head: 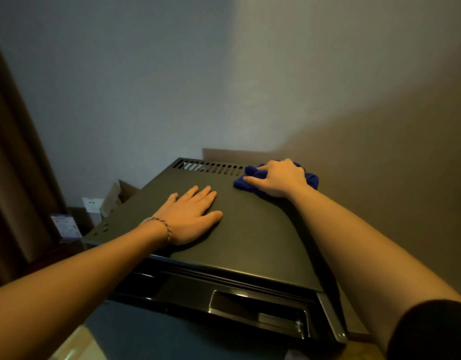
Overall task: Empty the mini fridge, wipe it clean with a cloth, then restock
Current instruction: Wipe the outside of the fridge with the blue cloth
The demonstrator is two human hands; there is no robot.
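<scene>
Blue cloth (252, 179) lies bunched on the black top panel of the mini fridge (250, 229), at its far right corner just beside the vent slots (208, 167). The right hand (278, 179) sits on it, its grip curled over the folds and pressing them down, so the cloth is directly under that hand. The left hand (190, 215) rests flat and open on the panel, nearer the front edge and to the left of the slots, holding nothing. Most unwiped panel lies leftward and toward the front from the cloth, so the next stroke likely runs that way. The left hand stands in that path.
</scene>
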